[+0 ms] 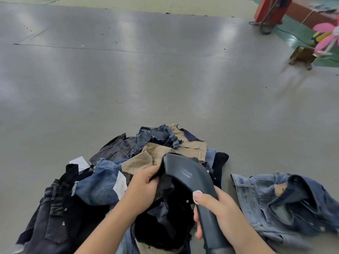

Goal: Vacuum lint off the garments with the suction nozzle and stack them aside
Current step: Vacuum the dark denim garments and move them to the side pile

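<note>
Nozzle (185, 173) sits in the right hand's (220, 213) wrapped grip, its mouth over the black garment (165, 213) the left hand (143, 187) pinches atop the pile (102, 180). Best pull the cloth taut — slow passes. Nozzle mouth hidden; hose cut off below.

Looks like a garment workshop or factory floor, not a home. Wide grey sheet-covered floor (128, 74) with seams and scuff marks, green painted concrete far right. Red steel column (271, 8) with cables at its base, far right. Heap of denim and khaki garments (156, 149) dumped near centre, several with paper tags. One light blue denim piece (282, 200) lies apart, near right. Small wooden stool (302, 56) far right.
</note>
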A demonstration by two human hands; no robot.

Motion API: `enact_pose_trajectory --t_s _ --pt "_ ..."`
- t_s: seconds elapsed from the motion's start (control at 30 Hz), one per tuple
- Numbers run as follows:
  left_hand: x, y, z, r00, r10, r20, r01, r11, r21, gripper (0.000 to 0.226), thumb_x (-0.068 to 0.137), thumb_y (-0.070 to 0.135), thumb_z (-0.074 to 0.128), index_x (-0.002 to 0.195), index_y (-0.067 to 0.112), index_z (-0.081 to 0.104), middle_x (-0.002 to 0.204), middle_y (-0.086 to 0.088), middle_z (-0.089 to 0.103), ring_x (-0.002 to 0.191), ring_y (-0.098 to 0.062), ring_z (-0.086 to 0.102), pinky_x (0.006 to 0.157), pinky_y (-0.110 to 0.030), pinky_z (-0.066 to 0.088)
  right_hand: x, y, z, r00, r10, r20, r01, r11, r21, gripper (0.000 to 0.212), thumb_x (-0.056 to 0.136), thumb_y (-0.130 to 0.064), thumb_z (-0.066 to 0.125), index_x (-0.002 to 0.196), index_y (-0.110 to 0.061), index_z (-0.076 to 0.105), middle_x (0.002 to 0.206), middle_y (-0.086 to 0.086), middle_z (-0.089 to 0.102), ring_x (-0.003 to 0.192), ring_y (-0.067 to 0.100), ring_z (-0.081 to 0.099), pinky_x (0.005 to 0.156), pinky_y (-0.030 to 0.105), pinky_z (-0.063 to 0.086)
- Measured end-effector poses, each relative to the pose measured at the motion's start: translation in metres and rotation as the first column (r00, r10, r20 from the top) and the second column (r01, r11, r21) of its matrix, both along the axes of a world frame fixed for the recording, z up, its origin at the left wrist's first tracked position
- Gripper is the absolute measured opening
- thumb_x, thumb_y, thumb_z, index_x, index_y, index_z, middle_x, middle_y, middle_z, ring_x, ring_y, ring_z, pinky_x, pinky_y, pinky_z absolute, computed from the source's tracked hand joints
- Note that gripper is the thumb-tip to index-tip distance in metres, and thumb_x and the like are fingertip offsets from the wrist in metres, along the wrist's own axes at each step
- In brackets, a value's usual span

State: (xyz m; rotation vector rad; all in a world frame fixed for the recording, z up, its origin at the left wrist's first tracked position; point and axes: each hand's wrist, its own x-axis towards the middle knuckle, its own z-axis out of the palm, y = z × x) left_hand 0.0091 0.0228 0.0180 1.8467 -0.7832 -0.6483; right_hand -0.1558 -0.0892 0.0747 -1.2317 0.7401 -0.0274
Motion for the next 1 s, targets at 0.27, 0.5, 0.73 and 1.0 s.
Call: enact_pose_trajectory --t_s 0.27,0.5,0.73,1.0 --pt "-0.006 0.000 0.005 0.993 -0.072 0.089 0.073 0.997 -0.010 0.054 0.089 -0.011 0.044 0.103 0.035 0.068 0.099 0.021 0.070 0.101 0.004 0.060 0.088 -0.013 0.042 0.010 -0.028 -0.011 0.947 -0.313 -0.074 0.320 0.941 0.107 0.021 0.085 -0.019 0.065 0.083 -0.003 0.053 0.058 0.015 0.055 0.038 0.025 0.050 0.039 0.027 0.045" --pt "0.002 0.000 0.018 0.857 0.185 -0.481 -0.216 0.976 -0.011 0.046 0.093 -0.007 0.045 0.101 0.026 0.075 0.098 -0.005 0.075 0.091 -0.022 0.068 0.083 -0.032 0.049 0.008 -0.054 -0.014 0.842 -0.537 -0.059 0.540 0.831 0.134 0.021 0.084 -0.019 0.067 0.083 -0.002 0.054 0.052 0.010 0.055 0.037 0.023 0.050 0.040 0.029 0.049" --pt "0.021 0.002 0.023 0.437 0.004 -0.899 -0.370 0.912 -0.176 0.034 0.082 -0.002 0.047 0.107 0.007 0.069 0.108 -0.020 0.069 0.084 -0.033 0.069 0.083 -0.047 0.056 -0.010 -0.052 0.004 0.832 -0.536 0.147 0.550 0.831 -0.082 0.023 0.082 -0.026 0.068 0.086 -0.006 0.056 0.057 0.008 0.060 0.042 0.023 0.058 0.040 0.032 0.049" --pt "0.071 0.010 -0.038 0.573 0.359 -0.737 -0.467 0.882 0.066 0.035 0.083 -0.006 0.050 0.115 0.007 0.055 0.098 -0.022 0.065 0.075 -0.033 0.066 0.067 -0.040 0.056 -0.006 -0.026 0.013 0.907 -0.400 0.136 0.416 0.901 -0.127 0.033 0.075 -0.031 0.069 0.094 -0.007 0.057 0.062 0.007 0.061 0.046 0.027 0.057 0.048 0.037 0.050"
